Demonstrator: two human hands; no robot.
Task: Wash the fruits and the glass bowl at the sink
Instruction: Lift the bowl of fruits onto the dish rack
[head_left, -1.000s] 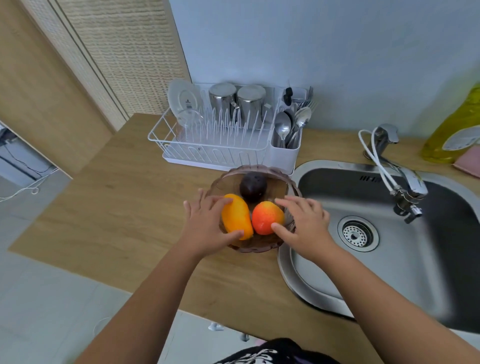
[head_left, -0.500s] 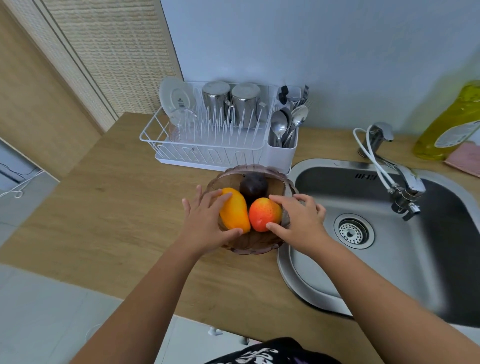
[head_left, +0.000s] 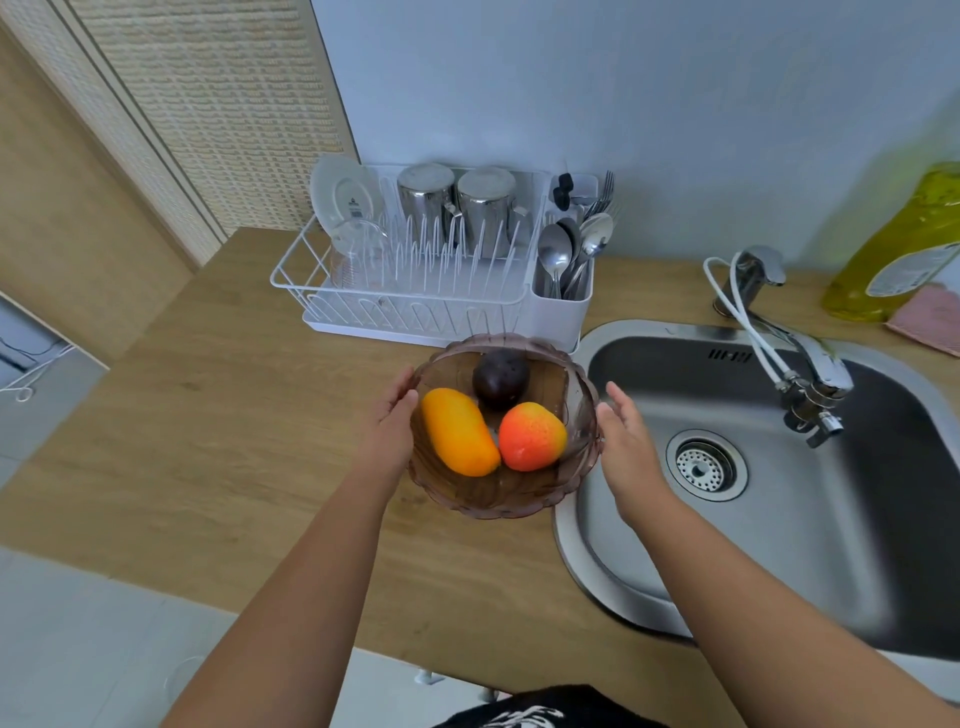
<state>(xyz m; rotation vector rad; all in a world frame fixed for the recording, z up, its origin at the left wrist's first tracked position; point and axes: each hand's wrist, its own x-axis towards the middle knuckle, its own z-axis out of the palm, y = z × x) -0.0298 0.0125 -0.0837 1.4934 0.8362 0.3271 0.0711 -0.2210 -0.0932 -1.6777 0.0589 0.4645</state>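
Observation:
A brownish scalloped glass bowl (head_left: 498, 506) is at the counter's edge beside the sink (head_left: 779, 545). It holds a yellow mango (head_left: 457, 431), a red-orange fruit (head_left: 531, 436) and a dark purple round fruit (head_left: 500, 378). My left hand (head_left: 389, 426) presses against the bowl's left side with its fingers tucked behind the rim. My right hand (head_left: 628, 452) lies flat against the right rim. Both hands clasp the bowl from the sides; I cannot tell whether it is off the counter.
A steel faucet (head_left: 810, 374) with a white hose reaches over the basin above the drain (head_left: 704, 465). A white dish rack (head_left: 415, 306) with cups, a plate and cutlery stands just behind the bowl. A yellow bottle (head_left: 904, 244) and a pink sponge (head_left: 930, 317) sit at the back right.
Both hands have slid off the fruits outward to the bowl's sides. The bowl now looks larger and nearer, reaching slightly over the sink rim.

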